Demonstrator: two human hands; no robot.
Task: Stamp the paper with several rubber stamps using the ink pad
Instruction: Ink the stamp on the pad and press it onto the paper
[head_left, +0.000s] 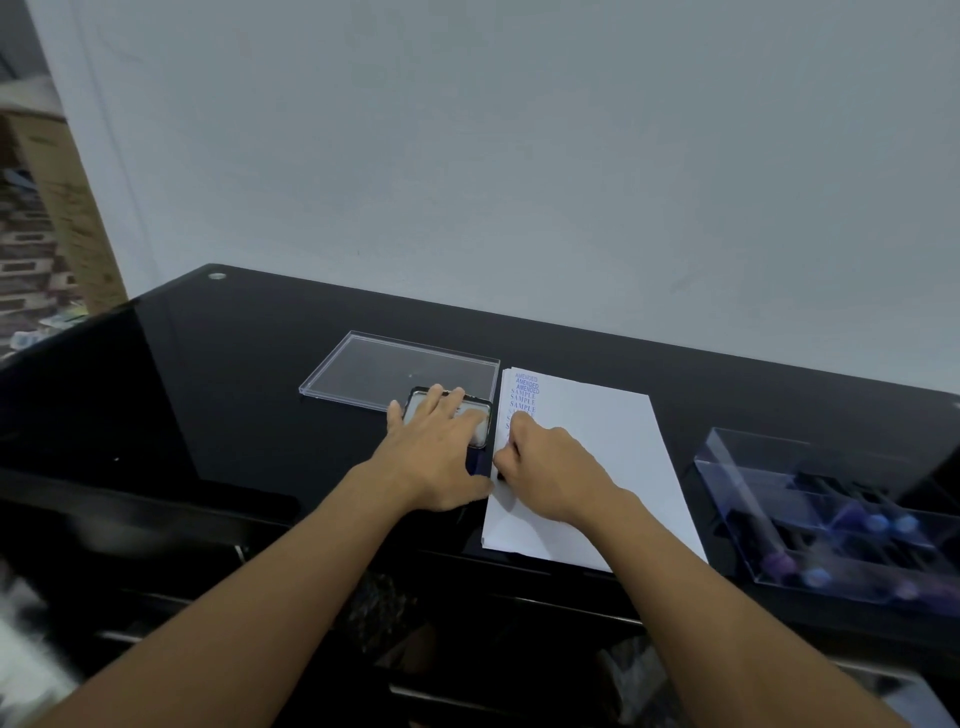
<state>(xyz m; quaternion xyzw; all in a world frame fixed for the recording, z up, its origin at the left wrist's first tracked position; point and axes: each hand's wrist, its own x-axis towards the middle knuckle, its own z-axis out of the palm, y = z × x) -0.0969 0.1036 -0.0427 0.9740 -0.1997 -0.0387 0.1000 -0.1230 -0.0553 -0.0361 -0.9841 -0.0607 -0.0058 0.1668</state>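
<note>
Black glossy desk (234, 364) meets a pale wall. The left hand (441, 452) lies flat, fingers spread, on the ink pad (482, 415), just beside the paper (597, 441). The right hand (545, 467) is curled at the sheet's left edge, apparently round a stamp hidden under its fingers. The paper looks light and likely to slide on the slick top. The stamp is probably small and rigid, best pinched by its handle and pressed squarely. Blue prints read "AMENDED", then "SAMPLE" in a column. More stamps (878, 522) lie in a clear box (753, 452).
</note>
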